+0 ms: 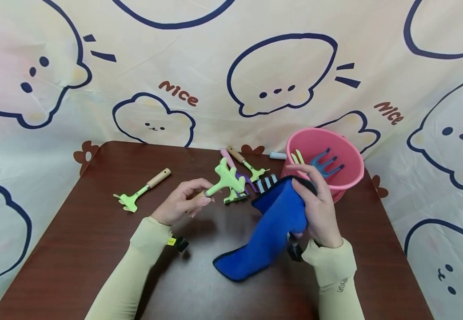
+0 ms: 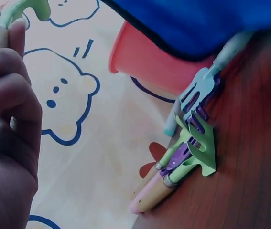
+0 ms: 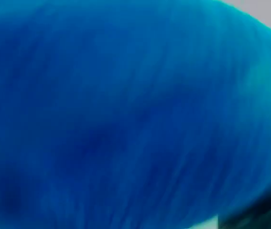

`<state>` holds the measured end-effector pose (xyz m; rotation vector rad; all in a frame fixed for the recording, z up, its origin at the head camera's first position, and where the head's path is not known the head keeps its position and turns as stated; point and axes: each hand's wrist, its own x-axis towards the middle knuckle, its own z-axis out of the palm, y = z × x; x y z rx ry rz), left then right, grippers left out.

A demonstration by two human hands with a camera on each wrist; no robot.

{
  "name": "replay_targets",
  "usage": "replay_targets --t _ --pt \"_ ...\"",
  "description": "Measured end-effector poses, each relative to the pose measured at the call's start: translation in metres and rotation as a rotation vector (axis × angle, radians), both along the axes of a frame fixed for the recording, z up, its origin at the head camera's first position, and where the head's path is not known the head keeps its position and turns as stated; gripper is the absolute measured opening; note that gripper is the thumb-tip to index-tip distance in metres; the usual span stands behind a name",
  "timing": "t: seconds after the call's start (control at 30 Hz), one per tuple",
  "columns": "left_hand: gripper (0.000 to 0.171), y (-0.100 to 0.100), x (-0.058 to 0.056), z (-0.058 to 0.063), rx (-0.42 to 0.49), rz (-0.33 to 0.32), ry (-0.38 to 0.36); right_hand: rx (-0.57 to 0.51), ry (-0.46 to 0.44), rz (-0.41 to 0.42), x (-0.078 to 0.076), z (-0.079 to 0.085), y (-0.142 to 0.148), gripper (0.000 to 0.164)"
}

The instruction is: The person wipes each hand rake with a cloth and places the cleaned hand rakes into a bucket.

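Observation:
In the head view my left hand (image 1: 183, 200) pinches the wooden handle of a light green garden hand tool (image 1: 228, 178), its pronged head raised over the table. My right hand (image 1: 320, 209) grips a blue cloth (image 1: 273, 226) with black edging by its upper edge. The cloth hangs down slanting to the left. The left wrist view shows the curled left hand (image 2: 11, 119) around the handle and the cloth (image 2: 207, 24) at the top. In the right wrist view the blurred cloth (image 3: 125, 105) fills nearly everything and hides the right hand.
A pink bucket (image 1: 347, 178) stands at the back right, holding a blue fork (image 1: 327, 165) and a green tool. Beside it lie a light blue fork (image 2: 200, 88), a purple fork (image 2: 176, 160) and green rakes (image 2: 204, 152). Another green rake (image 1: 131, 202) lies left on the brown table (image 1: 83, 249).

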<state>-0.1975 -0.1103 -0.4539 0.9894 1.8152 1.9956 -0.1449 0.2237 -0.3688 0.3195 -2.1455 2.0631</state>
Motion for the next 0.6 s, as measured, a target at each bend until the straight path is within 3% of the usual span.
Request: replay_targets --t 0.07,0.13,0.23,0.37,0.5,0.6 --pt "0.017 0.001 0.0 0.001 0.002 0.003 0.012 -0.167 -0.001 0.051 -0.001 -0.002 -0.002 0.023" --pt "0.019 0.002 -0.001 0.001 -0.002 0.01 0.029 -0.247 0.028 0.092 -0.001 -0.004 -0.004 0.028" --pt "0.019 0.004 -0.001 0.002 -0.009 0.013 0.046 -0.255 0.104 0.123 0.001 -0.006 -0.007 0.038" --pt "0.021 0.007 0.001 0.004 -0.006 0.012 0.061 -0.227 0.128 0.208 0.003 -0.008 -0.011 0.059" --pt "0.023 0.011 0.006 0.004 0.015 0.028 0.076 -0.032 0.245 0.219 0.002 -0.013 -0.014 0.077" --pt "0.024 0.014 0.009 0.005 0.03 0.051 0.084 0.289 0.466 0.08 -0.001 -0.018 -0.016 0.08"
